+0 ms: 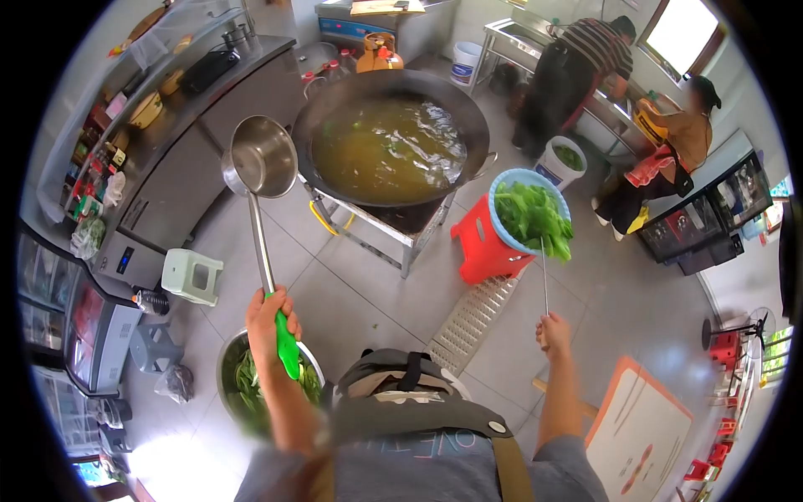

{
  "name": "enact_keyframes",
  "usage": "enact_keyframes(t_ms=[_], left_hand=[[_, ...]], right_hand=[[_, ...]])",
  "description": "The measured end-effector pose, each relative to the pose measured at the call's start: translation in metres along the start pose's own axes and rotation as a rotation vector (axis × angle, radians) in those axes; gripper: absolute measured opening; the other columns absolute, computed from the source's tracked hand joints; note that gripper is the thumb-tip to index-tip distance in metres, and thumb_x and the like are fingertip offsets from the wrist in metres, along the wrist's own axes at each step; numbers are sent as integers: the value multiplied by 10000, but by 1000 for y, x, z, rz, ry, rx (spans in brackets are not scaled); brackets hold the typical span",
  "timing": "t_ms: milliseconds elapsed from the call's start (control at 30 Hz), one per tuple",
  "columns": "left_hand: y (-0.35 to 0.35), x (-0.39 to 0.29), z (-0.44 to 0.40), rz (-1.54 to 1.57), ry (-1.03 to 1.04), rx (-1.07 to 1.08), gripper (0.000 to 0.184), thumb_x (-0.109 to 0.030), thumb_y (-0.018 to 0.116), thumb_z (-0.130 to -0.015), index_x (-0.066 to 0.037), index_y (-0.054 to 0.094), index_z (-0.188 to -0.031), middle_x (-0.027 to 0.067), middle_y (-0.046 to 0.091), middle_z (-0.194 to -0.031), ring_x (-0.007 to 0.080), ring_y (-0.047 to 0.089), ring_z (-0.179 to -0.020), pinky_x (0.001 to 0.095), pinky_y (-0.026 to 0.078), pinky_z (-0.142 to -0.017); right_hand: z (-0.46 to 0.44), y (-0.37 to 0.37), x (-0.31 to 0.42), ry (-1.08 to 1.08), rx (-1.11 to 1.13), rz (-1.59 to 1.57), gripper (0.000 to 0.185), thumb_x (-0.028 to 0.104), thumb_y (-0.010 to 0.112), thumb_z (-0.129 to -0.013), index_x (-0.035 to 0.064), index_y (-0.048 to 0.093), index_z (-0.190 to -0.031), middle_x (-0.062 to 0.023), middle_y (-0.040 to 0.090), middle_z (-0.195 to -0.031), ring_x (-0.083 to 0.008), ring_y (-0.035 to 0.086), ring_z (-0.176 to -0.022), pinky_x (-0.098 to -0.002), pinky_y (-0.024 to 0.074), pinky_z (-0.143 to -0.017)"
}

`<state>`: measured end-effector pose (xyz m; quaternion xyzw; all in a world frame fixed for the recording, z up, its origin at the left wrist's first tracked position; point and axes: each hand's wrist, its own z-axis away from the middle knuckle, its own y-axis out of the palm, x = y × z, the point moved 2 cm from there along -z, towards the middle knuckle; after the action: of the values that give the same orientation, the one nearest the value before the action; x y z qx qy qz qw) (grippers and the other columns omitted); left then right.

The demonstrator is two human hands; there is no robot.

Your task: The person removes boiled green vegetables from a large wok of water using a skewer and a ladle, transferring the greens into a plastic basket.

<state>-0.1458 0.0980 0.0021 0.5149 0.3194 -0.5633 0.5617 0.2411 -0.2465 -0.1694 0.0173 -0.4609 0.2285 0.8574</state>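
Observation:
My left hand [274,318] is wrapped round the green grip of a deep metal ladle [261,157]. Its bowl hangs left of a large dark wok [475,125], which holds yellowish, rippling liquid. In my right hand [553,334] is a thin metal-handled utensil [545,289]; its far end is hidden at the leafy greens [529,211]. Those greens heap up in a light blue basket [498,227] on a red stool [483,249], right of the wok. Beneath my left forearm, a metal basin [224,372] contains more green leaves.
A metal stand [407,251] supports the wok. Behind it is an orange gas cylinder [379,55]. One person [577,63] bends over a sink; another person [682,138] stands alongside. A pale green stool [191,276] sits left, and a floor drain grate [473,322] runs ahead of me.

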Motion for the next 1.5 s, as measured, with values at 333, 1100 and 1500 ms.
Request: enact_keyframes(t_ms=[333,1100,1500], left_hand=[[-6,-1,-10,27,-5,-8,110,-128,492,-798,-35,458,-846,18,429,-598,84,396,-377,225,330,-316],[-23,-13,-37,66,-39,47,129,-100,501,-791,-20,442,-874,37,444,-601,113,423,-374,240,346,-303],[-56,-21,-33,167,-43,-69,122,-83,497,-774,-14,435,-853,44,451,-601,110,416,-355,240,346,-297]], right_hand=[[43,21,5,-916,-506,1011,365,167,483,-749,44,518,-1090,-103,548,-589,-167,540,-467,-336,414,-402],[123,94,112,-432,27,22,423,150,495,-829,45,402,-1229,-39,503,-694,-64,456,-505,-195,377,-395],[25,254,208,-521,205,624,159,106,461,-783,16,535,-892,-69,499,-576,-136,470,-428,-268,365,-357]])
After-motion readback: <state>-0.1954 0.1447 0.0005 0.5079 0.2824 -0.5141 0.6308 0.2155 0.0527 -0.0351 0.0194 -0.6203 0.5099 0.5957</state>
